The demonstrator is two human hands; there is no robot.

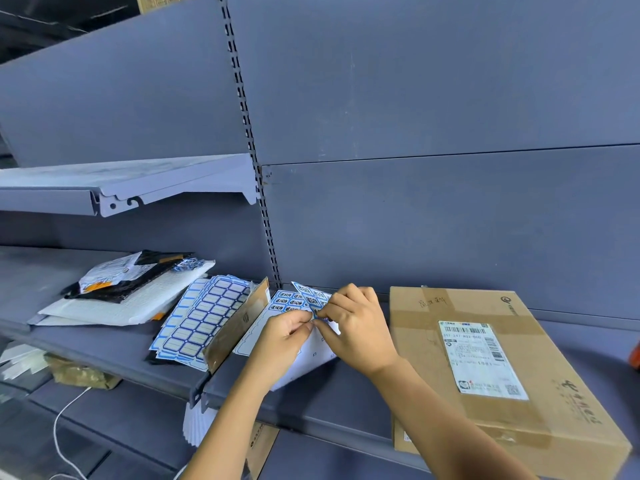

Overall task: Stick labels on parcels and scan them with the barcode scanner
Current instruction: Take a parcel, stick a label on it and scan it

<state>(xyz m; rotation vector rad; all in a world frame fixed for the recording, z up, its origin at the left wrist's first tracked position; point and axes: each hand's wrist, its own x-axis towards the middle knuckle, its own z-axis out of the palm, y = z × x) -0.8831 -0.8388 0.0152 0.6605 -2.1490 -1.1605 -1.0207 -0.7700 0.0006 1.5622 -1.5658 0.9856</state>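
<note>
Blue-printed label sheet (pixel 294 301) is held just above the shelf (pixel 346 393), between the blank sheets (pixel 204 320) and the cardboard box (pixel 485 368). We see both hands on it. The left hand (pixel 282 339) pinches its near edge. The right hand (pixel 356 327) pinches what looks like one label, too small to confirm. Mailers (pixel 114 299) lie far left.

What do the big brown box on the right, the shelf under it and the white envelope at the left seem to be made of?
Brown box: cardboard, matte, judging by its tan colour and taped seams.
Shelf: probably painted sheet metal, smooth grey-blue with thin folded edges.
White envelope: likely a plastic bubble mailer; its surface looks finely dimpled.
</note>
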